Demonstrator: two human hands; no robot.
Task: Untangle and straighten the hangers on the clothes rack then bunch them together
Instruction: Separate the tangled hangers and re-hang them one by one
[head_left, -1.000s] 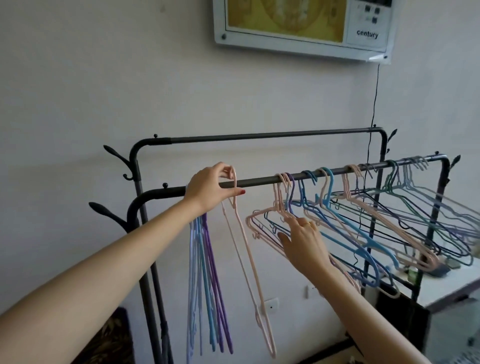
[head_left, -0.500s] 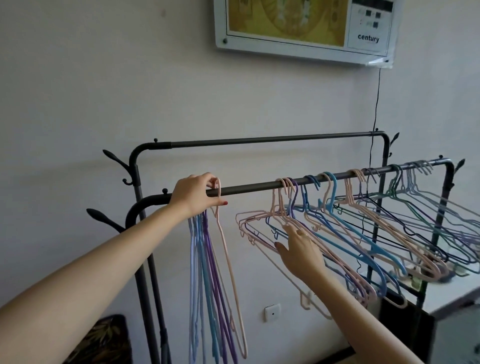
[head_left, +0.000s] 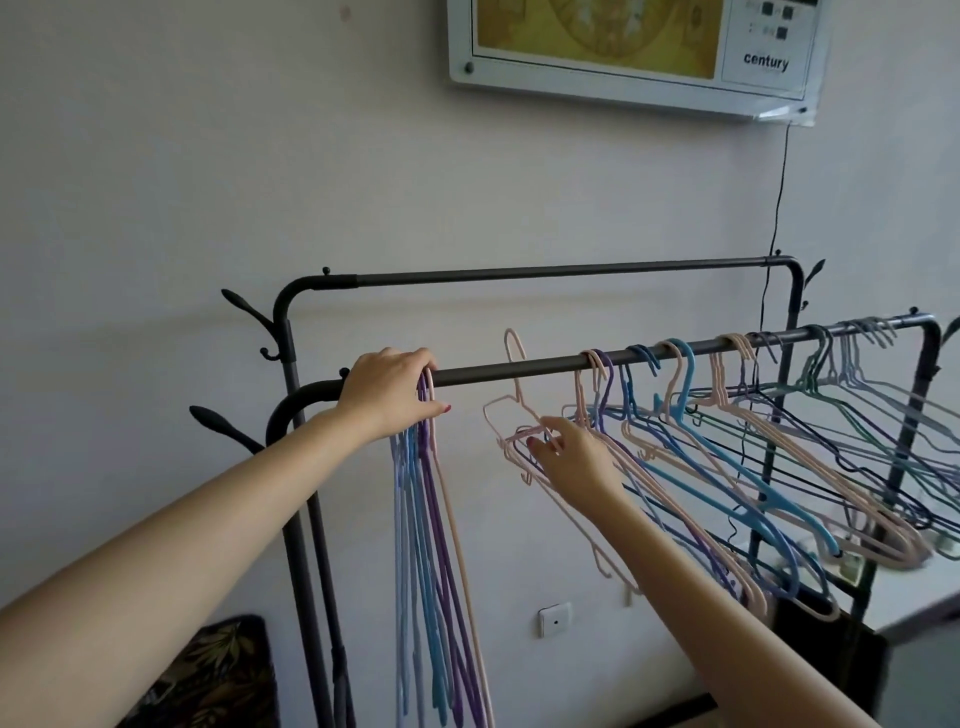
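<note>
**Desk:** What did the frame show on the left of the rack (head_left: 530, 371)?

**Photographer:** The left hand (head_left: 390, 392) lay over the front rail, fingers curled around the hooks of a bunch (head_left: 431, 545) of hangers. Those hung straight down together, light blue, blue and purple, with one pink at the right edge. They sat near the rail's left bend.

**Desk:** And the right hand (head_left: 574, 462)?

**Photographer:** It was below the rail, to the right of the bunch, fingers pinching the shoulder of a pink hanger (head_left: 511, 410). That hanger's hook stood up in front of the rail, its tip above the bar, apparently not hung on it. The hanger tilted, with its long bar running down past the wrist.

**Desk:** The rest?

**Photographer:** A tangle (head_left: 753, 447) of hangers filled the right half of the front rail, pink, blue, purple, green and grey, hooks spread along the bar and bodies crossing one another at slants. The bare stretch of rail lay between the bunch and that tangle.

**Desk:** Background?

**Photographer:** A second, higher rail (head_left: 545, 273) stood behind, carrying nothing. A framed panel (head_left: 634, 52) marked "century" hung on the wall above, with a thin cord (head_left: 777, 197) dropping from it. A wall socket (head_left: 555, 619) showed low between the arms, and a white counter (head_left: 909, 597) sat at the far right behind the tangle.
</note>
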